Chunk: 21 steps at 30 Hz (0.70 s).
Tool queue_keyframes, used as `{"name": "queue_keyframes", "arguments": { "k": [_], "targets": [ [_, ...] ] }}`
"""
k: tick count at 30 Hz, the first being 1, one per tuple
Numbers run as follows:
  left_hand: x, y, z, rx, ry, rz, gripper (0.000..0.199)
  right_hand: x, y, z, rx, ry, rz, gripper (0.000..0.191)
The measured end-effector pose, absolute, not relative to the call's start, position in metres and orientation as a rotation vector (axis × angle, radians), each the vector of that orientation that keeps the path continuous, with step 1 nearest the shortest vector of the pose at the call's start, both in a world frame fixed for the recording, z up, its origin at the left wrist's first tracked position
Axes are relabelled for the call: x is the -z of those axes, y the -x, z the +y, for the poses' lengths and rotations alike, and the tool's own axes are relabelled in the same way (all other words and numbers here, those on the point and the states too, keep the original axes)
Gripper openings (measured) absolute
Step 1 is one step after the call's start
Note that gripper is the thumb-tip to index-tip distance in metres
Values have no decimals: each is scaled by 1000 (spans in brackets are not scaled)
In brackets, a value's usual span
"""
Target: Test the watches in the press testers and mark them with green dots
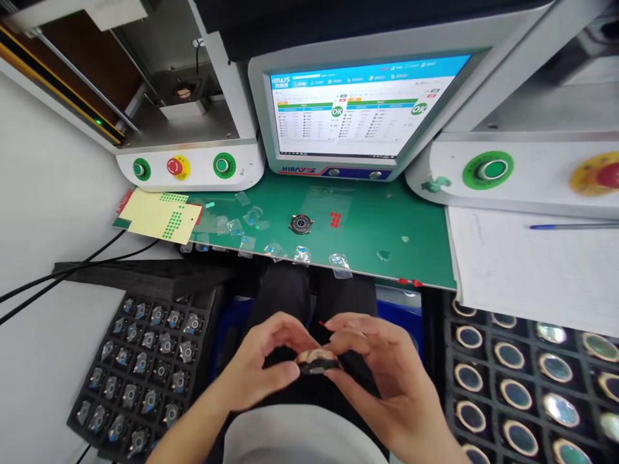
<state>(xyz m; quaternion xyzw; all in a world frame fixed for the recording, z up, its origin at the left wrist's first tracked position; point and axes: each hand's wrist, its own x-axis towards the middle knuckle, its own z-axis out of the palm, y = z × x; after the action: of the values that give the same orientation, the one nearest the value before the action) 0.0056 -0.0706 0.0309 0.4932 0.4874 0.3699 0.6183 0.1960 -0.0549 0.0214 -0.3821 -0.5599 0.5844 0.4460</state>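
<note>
Above my lap, both hands hold a round watch case (315, 361) with a gold-coloured rim and a dark underside, seen nearly edge-on. My left hand (268, 357) grips its left side between thumb and fingers. On the opposite side, my right hand (380, 367) pinches the case, and a small red strip (322, 323) shows by its fingertips. Another watch case (301, 223), dark with its back facing up, lies on the green bench top (367, 238). Beside it are small red stickers (335, 220) on a clear sheet.
A screen (367, 109) showing two OK marks stands behind the bench, between two machines with push buttons (222, 165). Clear film pieces (302, 254) line the bench edge. Foam trays of watch cases sit left (145, 361) and right (493, 380). Paper (527, 270) holds a pen (570, 226).
</note>
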Motion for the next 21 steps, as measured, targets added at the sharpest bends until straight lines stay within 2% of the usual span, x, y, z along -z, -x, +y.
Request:
{"name": "queue_keyframes", "arguments": {
  "k": [3,8,10,13,16,21],
  "targets": [
    [-23,0,-63,-676,-673,708,41,-29,-211,-45,-1610,793,-1555,65],
    [-17,-3,-56,-556,-504,525,48,-38,-216,-33,-1663,697,-1726,43],
    [-19,-5,-56,-611,-570,524,55,-36,-214,-32,-1652,695,-1662,53],
    [-22,-8,-56,-871,-778,589,63,-31,-209,-34,-1436,810,-1415,61],
    [-24,-10,-55,-1148,-1089,739,65,-30,-204,-38,-1298,905,-1177,50],
    [-30,-10,-48,-1191,-1528,904,64,-40,-198,-48,-1573,909,-1060,38]
  ]
}}
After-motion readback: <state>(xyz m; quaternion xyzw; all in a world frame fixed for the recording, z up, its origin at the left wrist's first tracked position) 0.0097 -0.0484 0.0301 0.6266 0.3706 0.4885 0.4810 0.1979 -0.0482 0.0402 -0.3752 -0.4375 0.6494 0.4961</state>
